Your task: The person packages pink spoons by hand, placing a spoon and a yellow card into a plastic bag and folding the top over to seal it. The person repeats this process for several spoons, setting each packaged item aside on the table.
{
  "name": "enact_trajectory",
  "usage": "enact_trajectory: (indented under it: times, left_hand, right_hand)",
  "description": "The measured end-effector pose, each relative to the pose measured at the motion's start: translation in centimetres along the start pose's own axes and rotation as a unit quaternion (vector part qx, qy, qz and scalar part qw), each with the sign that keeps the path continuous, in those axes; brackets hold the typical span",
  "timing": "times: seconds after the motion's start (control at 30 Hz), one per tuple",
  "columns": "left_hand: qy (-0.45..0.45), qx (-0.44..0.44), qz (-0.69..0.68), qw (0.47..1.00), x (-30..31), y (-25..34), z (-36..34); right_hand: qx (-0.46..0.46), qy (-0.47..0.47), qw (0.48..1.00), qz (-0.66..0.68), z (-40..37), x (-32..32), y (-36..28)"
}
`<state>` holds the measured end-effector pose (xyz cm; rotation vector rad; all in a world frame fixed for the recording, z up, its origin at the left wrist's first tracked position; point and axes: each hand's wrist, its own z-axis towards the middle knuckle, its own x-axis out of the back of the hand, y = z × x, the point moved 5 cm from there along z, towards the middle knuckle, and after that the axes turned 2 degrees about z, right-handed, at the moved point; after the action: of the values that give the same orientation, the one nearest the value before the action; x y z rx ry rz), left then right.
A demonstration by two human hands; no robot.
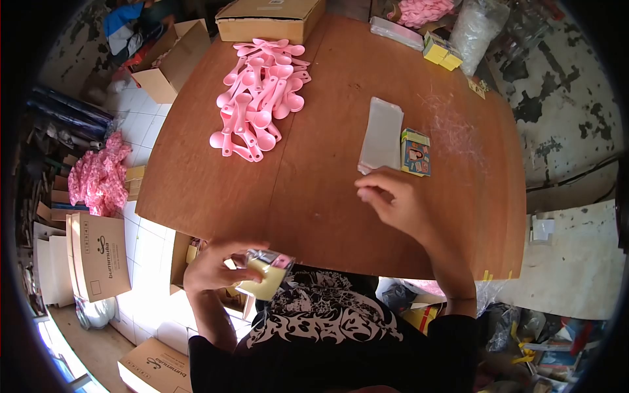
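Low at the table's front edge, my left hand (211,267) is closed on a small packet (265,275), a yellow card in clear plastic with a pink and dark printed end. My right hand (392,200) hovers over the table with its fingers curled and thumb drawn in; whether anything tiny is between them I cannot make out. Just beyond its fingertips lies a stack of clear plastic sleeves (382,131). Beside the sleeves is a small stack of printed cards (415,154) with a blue picture and a yellow-green band.
Pink measuring spoons (259,98) are heaped on the wooden table (327,216), before a cardboard box (270,23). At the back right are yellow card packs (442,51), a clear bag (478,29) and more pink spoons (424,10). Cartons (98,255) stand left; a person (124,29) is behind.
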<state>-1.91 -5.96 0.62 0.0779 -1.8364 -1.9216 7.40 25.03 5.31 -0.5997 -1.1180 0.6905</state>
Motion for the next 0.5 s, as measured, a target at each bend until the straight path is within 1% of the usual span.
enact_trajectory:
  times: [0.07, 0.1, 0.13, 0.17, 0.2, 0.23, 0.27, 0.3, 0.33, 0.4, 0.43, 0.47, 0.5]
  left_hand:
    - [0.005, 0.088, -0.017, 0.996, 0.6, -2.7, -4.2]
    - [-0.021, 0.152, -0.025, 0.988, 1.2, -2.6, -5.4]
    - [-0.021, 0.275, 0.019, 0.961, 1.6, -3.9, -7.3]
    - [0.024, 0.363, 0.035, 0.931, 2.2, -5.7, -9.4]
    - [0.069, 0.447, 0.051, 0.89, 2.5, -7.7, -11.6]
    - [0.069, 0.447, 0.051, 0.89, 2.4, -9.0, -13.3]
    - [0.092, 0.447, 0.18, 0.872, 3.0, -10.1, -14.9]
    - [0.114, 0.438, 0.306, 0.837, 3.6, -9.8, -15.2]
    - [0.115, 0.439, 0.307, 0.837, 3.8, -9.9, -15.4]
    - [0.132, 0.459, 0.164, 0.863, 3.7, -9.1, -14.2]
    - [0.132, 0.459, 0.165, 0.863, 3.7, -8.0, -13.2]
    - [0.093, 0.401, 0.106, 0.905, 2.9, -6.5, -11.2]
    - [0.052, 0.339, 0.047, 0.938, 2.1, -5.1, -9.2]
  right_hand:
    - [-0.032, 0.029, 0.991, -0.126, 1.5, 2.3, 1.8]
    - [-0.034, 0.03, 0.991, -0.126, 1.9, 3.3, 3.3]
    - [-0.032, -0.005, 0.986, -0.162, 2.1, 3.8, 5.2]
    - [-0.03, -0.039, 0.979, -0.197, 2.3, 3.9, 6.3]
    - [-0.03, -0.039, 0.979, -0.197, 2.7, 4.1, 6.5]
    - [-0.055, -0.058, 0.98, -0.182, 2.9, 4.0, 6.9]
    - [-0.079, -0.078, 0.98, -0.167, 3.1, 3.9, 7.2]
    - [-0.078, -0.078, 0.98, -0.166, 3.4, 3.9, 7.3]
    - [-0.085, -0.091, 0.975, -0.185, 3.6, 3.8, 7.5]
    - [-0.091, -0.103, 0.969, -0.204, 3.7, 3.7, 7.9]
    - [-0.066, -0.088, 0.971, -0.213, 3.7, 3.8, 8.0]
    - [-0.04, -0.074, 0.972, -0.222, 3.8, 4.0, 7.9]
    - [-0.039, -0.073, 0.971, -0.223, 3.8, 4.2, 7.8]
